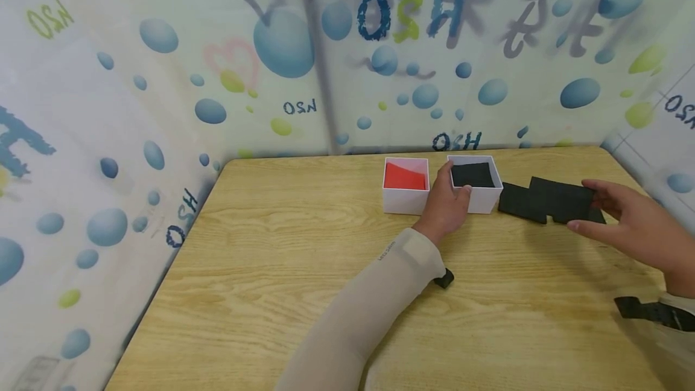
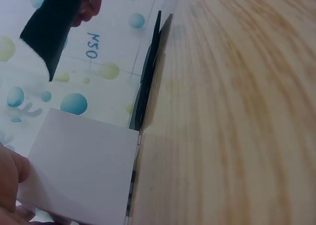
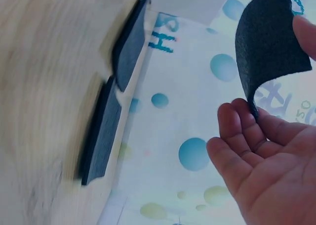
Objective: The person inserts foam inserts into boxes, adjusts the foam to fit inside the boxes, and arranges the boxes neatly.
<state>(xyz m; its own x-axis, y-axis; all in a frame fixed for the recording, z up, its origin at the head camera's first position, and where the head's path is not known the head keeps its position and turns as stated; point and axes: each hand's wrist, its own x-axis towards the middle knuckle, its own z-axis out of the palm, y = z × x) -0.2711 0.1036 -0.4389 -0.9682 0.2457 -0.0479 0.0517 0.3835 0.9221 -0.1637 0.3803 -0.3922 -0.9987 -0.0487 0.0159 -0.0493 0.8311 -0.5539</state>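
My left hand (image 1: 446,204) grips the left wall of a white open box (image 1: 483,201), thumb at its front rim. Inside that box lies black felt (image 1: 472,175). Off to the right, my right hand (image 1: 632,216) pinches a black felt piece (image 1: 561,199) between thumb and fingers. In the right wrist view the held piece (image 3: 269,37) bends in a curve, raised from the table. Other black felt pieces (image 1: 518,201) lie on the table right of the box, partly covered by the held one in the head view.
A second white box (image 1: 404,201), with a red piece (image 1: 404,177) inside, stands just left of my left hand. Both boxes sit toward the back of the wooden table (image 1: 260,258). Behind it hangs a patterned cloth backdrop (image 1: 347,65).
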